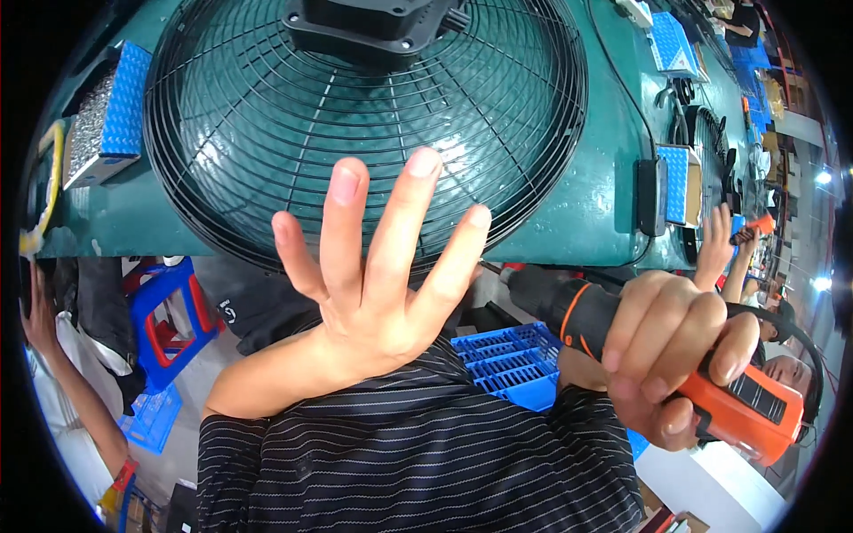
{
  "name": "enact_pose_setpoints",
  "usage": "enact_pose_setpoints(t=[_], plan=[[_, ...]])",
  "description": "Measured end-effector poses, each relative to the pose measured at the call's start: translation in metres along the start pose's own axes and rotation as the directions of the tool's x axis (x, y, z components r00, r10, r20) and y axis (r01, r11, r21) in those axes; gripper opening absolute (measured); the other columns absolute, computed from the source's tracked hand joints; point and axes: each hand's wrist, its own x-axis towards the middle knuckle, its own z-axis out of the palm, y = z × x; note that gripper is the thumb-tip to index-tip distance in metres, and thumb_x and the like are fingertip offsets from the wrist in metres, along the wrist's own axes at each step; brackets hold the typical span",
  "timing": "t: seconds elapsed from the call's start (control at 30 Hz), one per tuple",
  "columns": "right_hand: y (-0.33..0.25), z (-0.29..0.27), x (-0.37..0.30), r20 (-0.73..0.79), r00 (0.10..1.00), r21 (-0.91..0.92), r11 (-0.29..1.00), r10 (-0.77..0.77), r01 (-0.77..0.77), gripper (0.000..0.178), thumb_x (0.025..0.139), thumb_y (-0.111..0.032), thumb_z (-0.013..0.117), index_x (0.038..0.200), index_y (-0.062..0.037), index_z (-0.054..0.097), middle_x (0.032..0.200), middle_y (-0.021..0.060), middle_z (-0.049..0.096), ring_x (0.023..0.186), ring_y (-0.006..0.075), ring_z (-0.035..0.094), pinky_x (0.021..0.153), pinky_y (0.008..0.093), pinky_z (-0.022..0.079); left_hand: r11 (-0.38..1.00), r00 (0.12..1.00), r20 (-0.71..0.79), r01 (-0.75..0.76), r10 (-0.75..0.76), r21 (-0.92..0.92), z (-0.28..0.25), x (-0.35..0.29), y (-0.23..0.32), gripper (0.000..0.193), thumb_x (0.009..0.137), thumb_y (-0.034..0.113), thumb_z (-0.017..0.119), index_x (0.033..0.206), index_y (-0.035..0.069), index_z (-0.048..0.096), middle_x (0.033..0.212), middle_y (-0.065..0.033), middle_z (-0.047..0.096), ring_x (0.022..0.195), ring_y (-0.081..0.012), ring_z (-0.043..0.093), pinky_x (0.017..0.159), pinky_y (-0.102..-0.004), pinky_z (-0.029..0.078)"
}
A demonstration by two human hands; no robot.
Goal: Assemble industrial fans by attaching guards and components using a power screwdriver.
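My left hand [373, 302] is raised with its fingers spread, and nothing is in it. Behind its fingertips lies a round black wire fan guard [213, 233] on the green table [613, 222], the hand overlapping its near edge. Whether they touch I cannot tell. A black motor housing [355, 35] sits at the middle of the guard, cut off by the top of the view. At the right, my right hand [662, 355] is closed around an orange and black electric screwdriver [746, 410]. Its black nose points left, close to the table's front edge.
A blue-and-white box [126, 102] full of small metal parts stands at the table's left. More blue boxes [673, 44] and a black cable [622, 84] lie to the right. Below are a blue crate [511, 355] and a blue-red stool [169, 329]. People work on both sides.
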Motion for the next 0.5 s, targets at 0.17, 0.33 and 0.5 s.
enact_pose_setpoints(t=[0.17, 0.33, 0.5], plan=[[0.012, -0.006, 0.003, 0.051, 0.997, 0.042, 0.997, 0.058, -0.06, 0.037, 0.077, -0.009, 0.073, 0.108, -0.0073, 0.052, 0.07, 0.0027, 0.063, 0.055, 0.0132, 0.065, 0.058, 0.0245, 0.057, 0.999, 0.999, 0.037, 0.034, -0.034, 0.001, 0.001, -0.004, 0.001, 0.079, 0.054, 0.042, 0.087, 0.126, 0.026, 0.06, 0.139, -0.0178, 0.054, 0.137, -0.0491, 0.034, 0.116, -0.0616, 0.004], [0.01, -0.013, 0.016, 0.156, 0.978, 0.06, 0.987, 0.138, -0.149, 0.039, 0.077, -0.008, 0.075, 0.109, -0.0081, 0.052, 0.069, 0.002, 0.064, 0.054, 0.0126, 0.065, 0.058, 0.0241, 0.057, 0.998, 0.995, 0.091, 0.04, -0.035, -0.056, -0.004, 0.005, 0.003, 0.062, 0.072, 0.039, 0.079, 0.126, 0.016, 0.061, 0.135, -0.0183, 0.057, 0.131, -0.047, 0.044, 0.115, -0.0615, 0.012], [0.018, -0.004, 0.026, 0.125, 0.968, 0.058, 0.972, 0.219, -0.228, 0.038, 0.085, -0.012, 0.069, 0.116, -0.0066, 0.048, 0.079, 0.0027, 0.059, 0.058, 0.0122, 0.061, 0.056, 0.0253, 0.051, 0.98, 0.973, 0.229, 0.034, 0.012, -0.194, -0.016, 0.01, -0.007, 0.062, 0.074, 0.039, 0.077, 0.124, 0.007, 0.061, 0.131, -0.0184, 0.059, 0.126, -0.0421, 0.051, 0.11, -0.0616, 0.026]])
